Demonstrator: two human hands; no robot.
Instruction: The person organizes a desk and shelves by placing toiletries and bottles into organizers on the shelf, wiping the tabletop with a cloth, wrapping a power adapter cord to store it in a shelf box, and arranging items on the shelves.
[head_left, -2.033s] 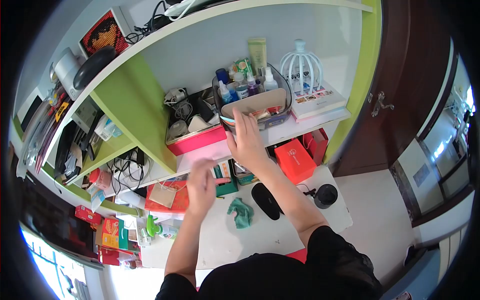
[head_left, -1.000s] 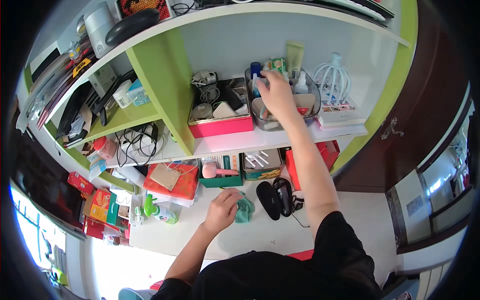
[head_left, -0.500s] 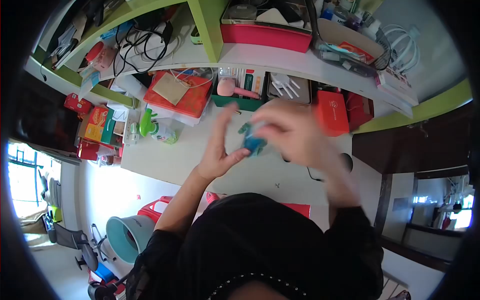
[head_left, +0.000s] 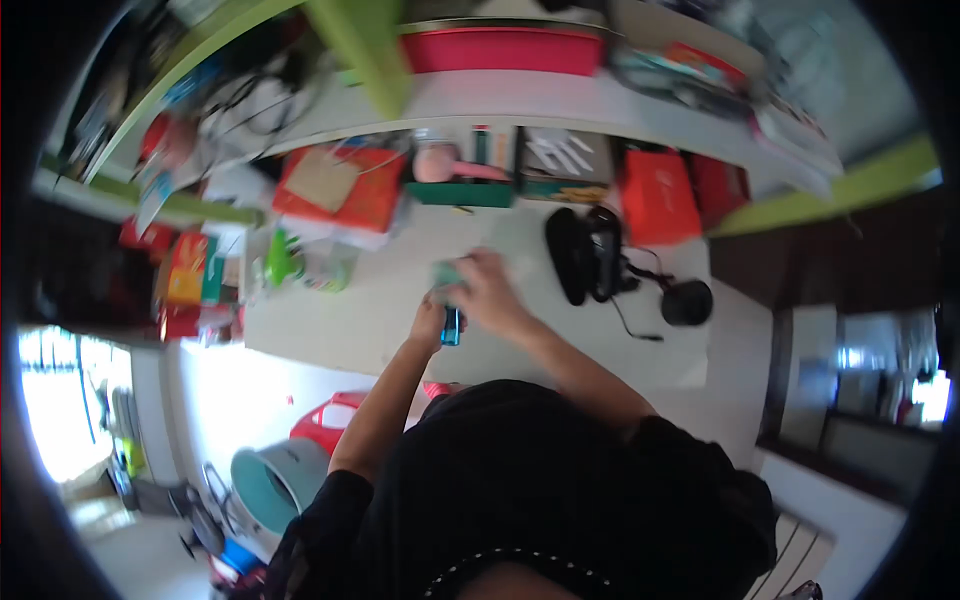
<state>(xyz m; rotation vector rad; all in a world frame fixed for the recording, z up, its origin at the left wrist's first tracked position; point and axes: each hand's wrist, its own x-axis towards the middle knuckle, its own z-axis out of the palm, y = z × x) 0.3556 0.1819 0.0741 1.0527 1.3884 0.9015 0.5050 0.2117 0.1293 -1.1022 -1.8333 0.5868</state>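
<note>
My left hand is closed around a small blue, shiny, oblong object, whose lower end sticks out below the fingers; its kind I cannot make out. Just above, my right hand is blurred, its fingers bent around a pale green cloth. The cloth meets the upper end of the blue object, though smear hides exactly where they touch. Both hands are over the white desk, close to its front edge.
On the desk's right lie an open black case and a round black item with a cable. A green-topped spray bottle stands left. Along the back are a green box holding a pink-handled item and a red bag.
Both hands have come lower and closer together, the right moving left. The blue object now shows below the left fingers. The view has shifted, and the black items on the right are uncovered.
</note>
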